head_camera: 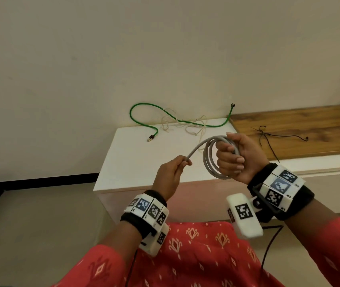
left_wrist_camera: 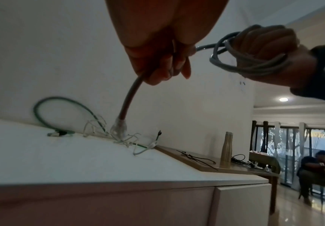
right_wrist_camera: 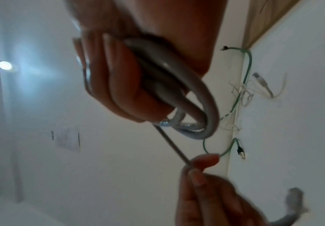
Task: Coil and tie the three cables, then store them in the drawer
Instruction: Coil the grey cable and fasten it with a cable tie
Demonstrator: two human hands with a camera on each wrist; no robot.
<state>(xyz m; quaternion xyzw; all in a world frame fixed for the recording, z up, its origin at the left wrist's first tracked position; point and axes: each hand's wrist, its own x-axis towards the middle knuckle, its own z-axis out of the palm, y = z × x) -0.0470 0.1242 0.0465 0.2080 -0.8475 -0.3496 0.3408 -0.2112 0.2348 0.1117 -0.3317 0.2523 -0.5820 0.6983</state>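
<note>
A grey cable [head_camera: 210, 160] is wound in several loops that my right hand [head_camera: 234, 157] grips above the white cabinet top [head_camera: 136, 162]. My left hand [head_camera: 174, 172] pinches the free stretch of the same cable [left_wrist_camera: 130, 97], whose clear plug [left_wrist_camera: 119, 126] hangs below the fingers. The right wrist view shows the loops [right_wrist_camera: 179, 85] held against the palm. A green cable [head_camera: 144, 114] and a thin white cable [head_camera: 187, 126] lie loose and tangled at the back of the cabinet top. The drawer is not visible.
Black ties [head_camera: 272, 137] lie on a wooden shelf [head_camera: 309, 129] to the right of the cabinet. A metal bottle [left_wrist_camera: 227, 146] stands farther along that shelf. Another person [left_wrist_camera: 316, 169] sits far off to the right. A wall runs behind the cabinet.
</note>
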